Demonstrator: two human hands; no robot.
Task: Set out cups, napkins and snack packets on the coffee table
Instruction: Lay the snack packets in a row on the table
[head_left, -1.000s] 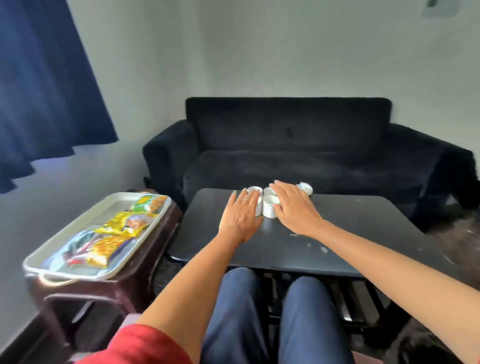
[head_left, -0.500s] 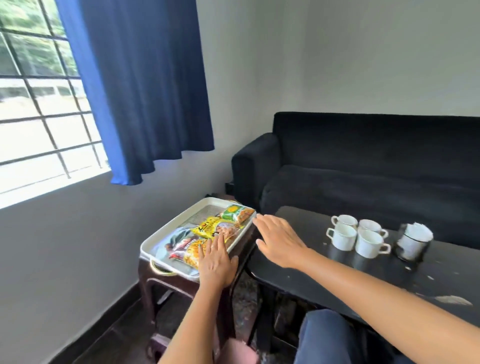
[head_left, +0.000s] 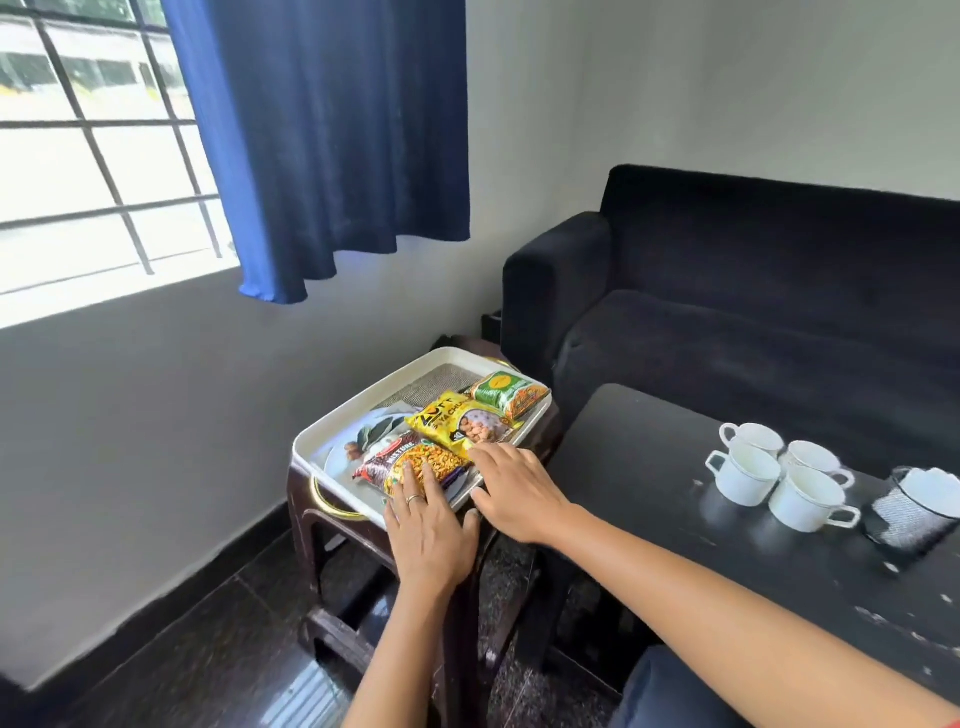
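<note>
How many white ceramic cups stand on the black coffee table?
4, clustered towards the black coffee table's far side: back-left white ceramic cup, back-right, front-left, front-right. None seems hidden.

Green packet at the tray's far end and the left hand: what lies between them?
In the head view, the yellow packet lies between the green packet and the left hand, whose fingers rest on the red and orange packet.
</note>
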